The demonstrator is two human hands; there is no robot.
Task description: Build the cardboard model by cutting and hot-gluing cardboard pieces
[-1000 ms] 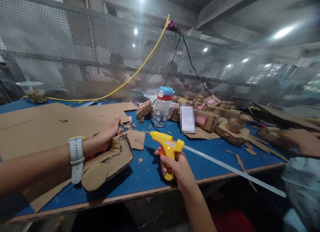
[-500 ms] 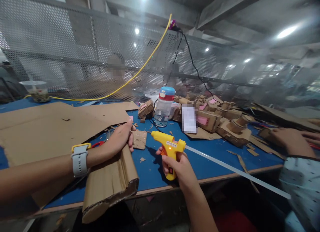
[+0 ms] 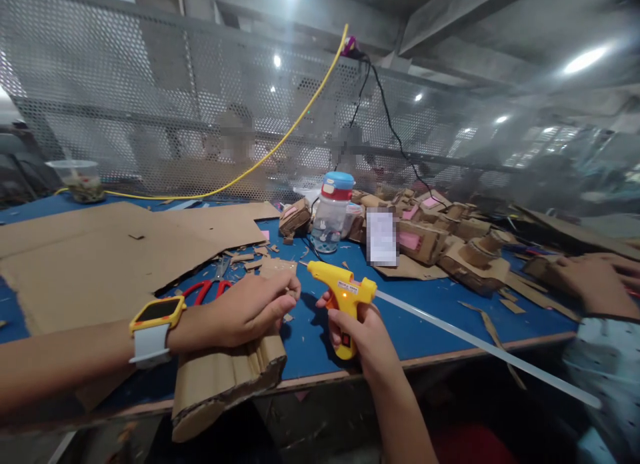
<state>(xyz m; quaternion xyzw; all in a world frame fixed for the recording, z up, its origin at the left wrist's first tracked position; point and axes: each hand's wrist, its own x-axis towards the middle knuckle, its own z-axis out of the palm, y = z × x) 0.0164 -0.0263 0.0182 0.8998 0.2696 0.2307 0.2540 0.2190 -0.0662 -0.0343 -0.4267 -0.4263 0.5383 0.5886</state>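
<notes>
My right hand [image 3: 357,327] is wrapped round the handle of a yellow hot glue gun [image 3: 345,291], its nozzle pointing left and a small orange light lit. A long, pale glue stick [image 3: 480,344] juts from its back. Just left of the nozzle, my left hand [image 3: 260,304] is closed, fingers curled and thumb pressed in; what they hold, if anything, is hidden. Under that hand and wrist, a folded, rounded cardboard piece [image 3: 225,391] overhangs the table's front edge. A small cardboard square [image 3: 277,267] lies behind my left hand, partly covered. Red-handled scissors [image 3: 207,289] lie beyond my wrist.
A large cardboard sheet [image 3: 100,251] covers the left of the blue table [image 3: 305,357]. A water bottle [image 3: 330,214] stands behind the gun. Cardboard models [image 3: 425,241] are heaped to the right. Another person's hand [image 3: 595,284] is at far right. A plastic bowl [image 3: 83,181] stands back left.
My left hand has come nearer and to the right, turning so the watch face shows and uncovering the scissors. My right hand keeps the glue gun nearly in place.
</notes>
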